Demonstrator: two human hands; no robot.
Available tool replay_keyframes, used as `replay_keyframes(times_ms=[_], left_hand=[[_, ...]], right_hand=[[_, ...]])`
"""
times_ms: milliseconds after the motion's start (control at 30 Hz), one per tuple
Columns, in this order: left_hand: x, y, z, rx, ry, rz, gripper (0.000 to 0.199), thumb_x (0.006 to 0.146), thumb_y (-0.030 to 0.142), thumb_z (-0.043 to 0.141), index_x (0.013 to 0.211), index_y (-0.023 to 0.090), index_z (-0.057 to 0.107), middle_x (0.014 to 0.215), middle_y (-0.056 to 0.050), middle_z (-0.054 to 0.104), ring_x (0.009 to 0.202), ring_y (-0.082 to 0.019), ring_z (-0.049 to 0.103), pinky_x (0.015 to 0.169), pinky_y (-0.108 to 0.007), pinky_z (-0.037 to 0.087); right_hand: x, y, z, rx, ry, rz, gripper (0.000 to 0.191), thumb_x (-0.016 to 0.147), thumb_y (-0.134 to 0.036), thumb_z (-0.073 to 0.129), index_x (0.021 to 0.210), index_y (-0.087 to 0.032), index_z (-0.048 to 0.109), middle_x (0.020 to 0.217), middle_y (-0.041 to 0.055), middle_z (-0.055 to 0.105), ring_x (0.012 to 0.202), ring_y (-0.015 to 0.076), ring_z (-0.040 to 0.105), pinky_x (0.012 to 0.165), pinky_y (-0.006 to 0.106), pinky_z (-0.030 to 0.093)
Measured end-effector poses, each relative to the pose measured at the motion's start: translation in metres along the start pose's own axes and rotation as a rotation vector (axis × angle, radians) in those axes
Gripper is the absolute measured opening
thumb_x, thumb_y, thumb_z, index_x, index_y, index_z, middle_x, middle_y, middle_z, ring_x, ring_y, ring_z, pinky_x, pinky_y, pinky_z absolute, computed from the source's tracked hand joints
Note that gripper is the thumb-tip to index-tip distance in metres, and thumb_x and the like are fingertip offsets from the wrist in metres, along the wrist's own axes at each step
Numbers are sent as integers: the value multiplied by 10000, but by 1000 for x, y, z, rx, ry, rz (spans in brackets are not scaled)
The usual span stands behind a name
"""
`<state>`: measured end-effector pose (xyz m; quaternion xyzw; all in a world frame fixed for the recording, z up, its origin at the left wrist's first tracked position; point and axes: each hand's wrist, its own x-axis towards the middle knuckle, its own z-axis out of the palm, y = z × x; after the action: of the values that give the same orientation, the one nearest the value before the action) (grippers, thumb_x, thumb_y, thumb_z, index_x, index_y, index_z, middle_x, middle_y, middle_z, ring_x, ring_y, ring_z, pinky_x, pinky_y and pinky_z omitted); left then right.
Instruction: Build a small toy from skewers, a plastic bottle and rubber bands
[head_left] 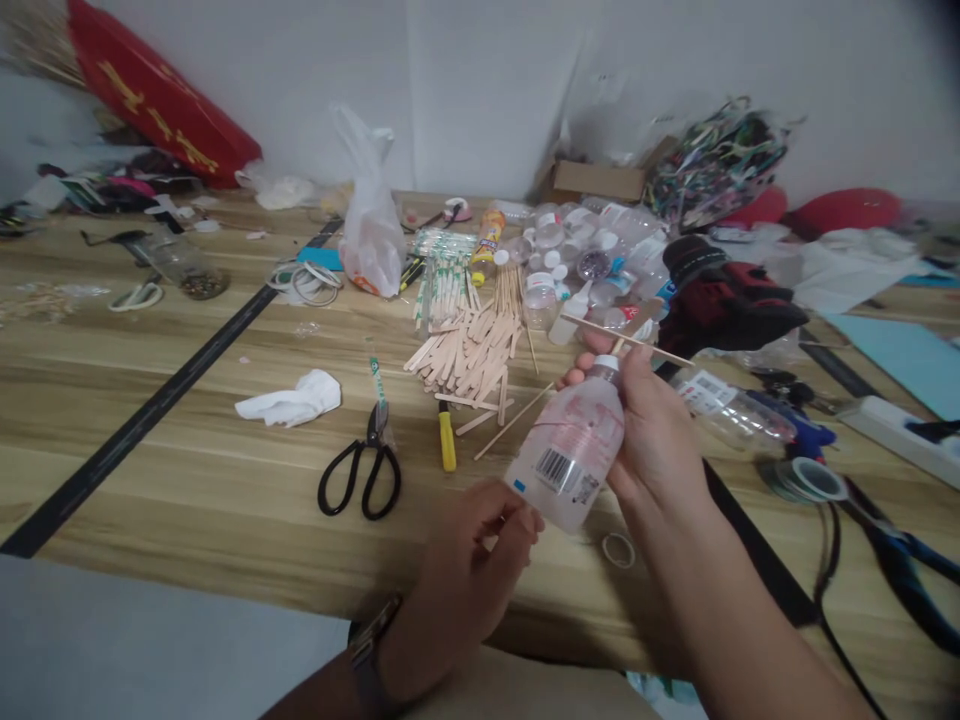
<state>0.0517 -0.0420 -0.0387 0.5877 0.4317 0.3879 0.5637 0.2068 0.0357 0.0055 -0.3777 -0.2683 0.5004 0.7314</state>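
Observation:
My right hand (660, 440) is wrapped round a small clear plastic bottle (566, 440) with a white cap, a printed label and a barcode, held tilted above the table. A thin wooden stick (667, 355) lies crosswise by the cap, and a flat wooden piece (624, 340) shows beside it near my right fingers. At the bottle's base, my left hand (487, 545) is closed in a pinch; what its fingertips hold, if anything, is hidden. On the table below the bottle lies a small pale ring (619, 550).
Black-handled scissors (361, 470), a yellow-handled tool (447, 440) and crumpled tissue (292, 398) lie left. Beyond are heaped craft sticks (472, 350), plastic bottles (585, 240) and a white bag (371, 220). A red-black power tool (727, 300) and blue-handled pliers (907, 560) lie right.

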Motion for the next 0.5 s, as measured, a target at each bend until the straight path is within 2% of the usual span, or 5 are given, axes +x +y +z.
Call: replay_keyframes(times_ms=[100, 300, 367, 500], left_hand=[[-2, -4, -2, -47, -34, -15, 260, 919, 303, 445, 769, 175, 615, 789, -32, 611, 673, -133, 567, 551, -208, 404], [-6, -17, -2, -8, -57, 11, 357, 956, 426, 433, 767, 182, 611, 839, -50, 629, 747, -161, 565, 644, -244, 421], [-7, -21, -1, -46, -55, -27, 401, 957, 508, 419, 790, 189, 595, 787, -38, 622, 725, -164, 561, 657, -254, 426], [-4, -25, 0, -33, 1, -97, 492, 933, 613, 410, 741, 190, 573, 687, -15, 571, 644, -155, 529, 589, -250, 395]], right_hand=[[-5, -2, 2, -19, -19, -16, 405, 724, -517, 820, 939, -194, 701, 746, -30, 685, 616, 99, 655, 574, 197, 582], [-17, -8, 3, -22, -80, -33, 429, 700, -550, 818, 968, -242, 685, 785, -46, 666, 647, 115, 654, 549, 201, 557], [-19, -8, 1, -22, -82, -28, 470, 669, -550, 839, 998, -252, 683, 790, -44, 671, 644, 127, 655, 547, 217, 558], [-20, -7, -5, -19, -65, 0, 506, 638, -520, 874, 1015, -249, 672, 852, -11, 724, 693, 148, 686, 585, 235, 574]])
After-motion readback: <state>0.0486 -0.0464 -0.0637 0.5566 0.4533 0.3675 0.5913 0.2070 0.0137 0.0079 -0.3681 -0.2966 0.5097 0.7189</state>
